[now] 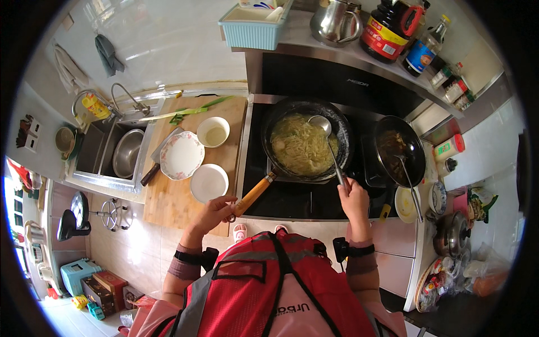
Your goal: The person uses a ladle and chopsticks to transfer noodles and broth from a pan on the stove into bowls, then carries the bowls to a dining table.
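A black wok (342,145) with noodle-like strips in yellowish broth (301,145) stands on the black cooktop. My right hand (353,200) grips the handle of a metal ladle (321,123), whose bowl lies at the broth's upper right edge. My left hand (217,212) is at the end of the wok's wooden handle (254,196); the fingers touch it, but how firmly they close on it cannot be told. Left of the wok, a wooden cutting board (168,210) holds a floral plate (182,155), a white bowl (209,183), a bowl with some liquid (213,132), a cleaver (156,162) and green onion (185,113).
A second black pan (414,156) with dark food and a spatula stands at the right, beside a yellowish plate (407,204) and a lidded pot (452,234). Bottles and a metal pitcher (334,23) line the shelf above. The sink (94,145) lies left of the board.
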A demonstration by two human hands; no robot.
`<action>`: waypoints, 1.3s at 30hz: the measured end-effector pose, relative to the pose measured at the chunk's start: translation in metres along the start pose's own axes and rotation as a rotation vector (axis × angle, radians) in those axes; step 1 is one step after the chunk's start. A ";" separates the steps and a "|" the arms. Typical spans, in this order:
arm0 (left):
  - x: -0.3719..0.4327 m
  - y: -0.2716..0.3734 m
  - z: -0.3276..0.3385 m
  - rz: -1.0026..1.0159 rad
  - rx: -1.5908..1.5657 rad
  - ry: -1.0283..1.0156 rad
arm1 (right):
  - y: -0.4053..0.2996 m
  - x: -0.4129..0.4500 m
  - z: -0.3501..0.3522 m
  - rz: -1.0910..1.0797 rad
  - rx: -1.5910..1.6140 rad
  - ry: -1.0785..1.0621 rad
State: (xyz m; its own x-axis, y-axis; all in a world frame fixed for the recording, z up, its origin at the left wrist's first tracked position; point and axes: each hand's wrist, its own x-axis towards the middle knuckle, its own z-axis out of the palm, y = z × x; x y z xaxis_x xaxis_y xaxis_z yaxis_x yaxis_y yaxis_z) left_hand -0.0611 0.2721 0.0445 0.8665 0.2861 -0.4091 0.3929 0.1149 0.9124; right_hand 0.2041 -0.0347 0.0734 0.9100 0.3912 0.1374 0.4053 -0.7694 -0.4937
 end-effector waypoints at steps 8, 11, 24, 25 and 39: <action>-0.004 -0.029 -0.048 0.041 -0.059 0.278 | -0.082 -0.012 -0.067 -0.391 0.056 0.594; -0.007 -0.046 -0.062 0.071 -0.129 0.428 | -0.107 -0.021 -0.085 -0.485 0.149 0.609; 0.001 -0.071 -0.068 -0.132 -0.340 0.570 | -0.114 -0.039 -0.029 -0.173 0.338 0.116; 0.002 -0.071 -0.069 -0.132 -0.361 0.549 | -0.111 -0.038 -0.029 -0.173 0.336 0.118; 0.012 -0.096 -0.086 -0.137 -0.784 0.269 | -0.092 -0.038 -0.035 0.042 0.414 0.181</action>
State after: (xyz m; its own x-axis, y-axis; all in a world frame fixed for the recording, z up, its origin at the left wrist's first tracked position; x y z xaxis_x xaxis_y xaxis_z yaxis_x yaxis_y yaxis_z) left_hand -0.1152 0.3466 -0.0463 0.6847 0.4271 -0.5906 0.0750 0.7647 0.6400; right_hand 0.1349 0.0036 0.1441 0.9403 0.2410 0.2402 0.3326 -0.5015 -0.7987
